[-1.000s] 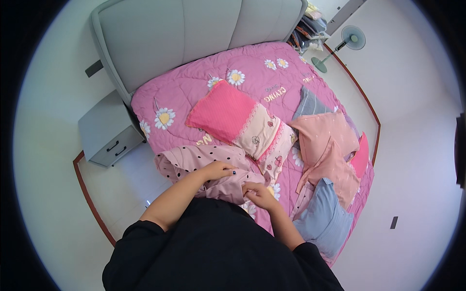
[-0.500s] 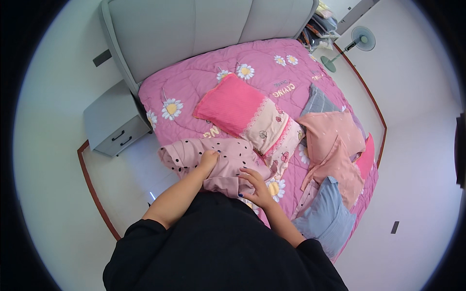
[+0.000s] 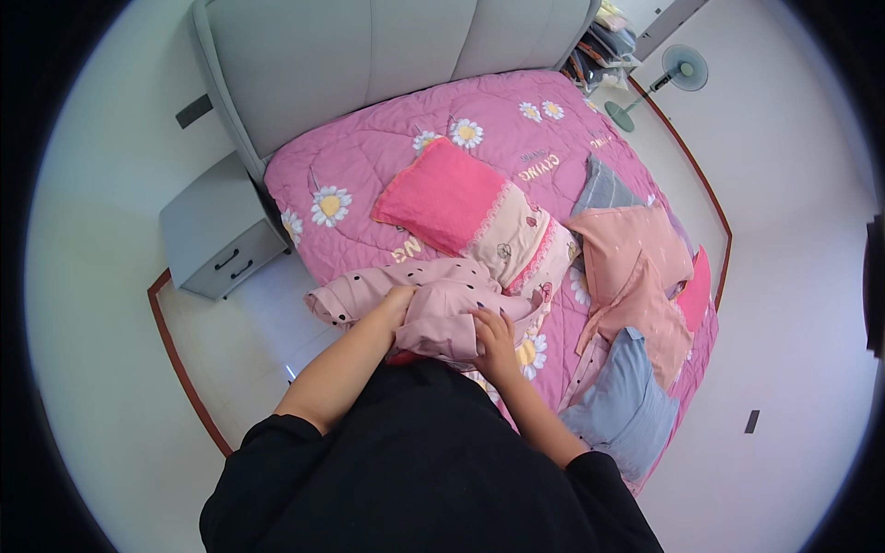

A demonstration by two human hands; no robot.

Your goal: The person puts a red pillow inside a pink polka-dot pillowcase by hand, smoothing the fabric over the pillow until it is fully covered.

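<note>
A pale pink pillowcase (image 3: 442, 323) with dark dots lies bunched on the near edge of the bed, against my black shirt. My left hand (image 3: 400, 307) is closed on its middle, the fingers partly hidden in the folds. At the right side, my right hand (image 3: 495, 343) grips the cloth's edge with bent fingers; its thumb is mostly hidden. A strip of red shows under the cloth near my waist. Just beyond lies a bright pink pillow (image 3: 446, 200), its cream printed end (image 3: 502, 244) reaching toward the dotted cloth.
The bed carries a pink quilt (image 3: 369, 138) with daisies. On the right lie a peach pillow (image 3: 631, 253), a blue-grey pillow (image 3: 627, 405) and a grey one (image 3: 604, 189). A grey headboard (image 3: 396, 41) stands behind, a nightstand (image 3: 217, 230) at left, a fan (image 3: 684, 69) at far right.
My right hand has come down onto the cloth and closed on its edge. A fold of the pillowcase has been drawn up over its dotted middle, and the left hand keeps its hold.
</note>
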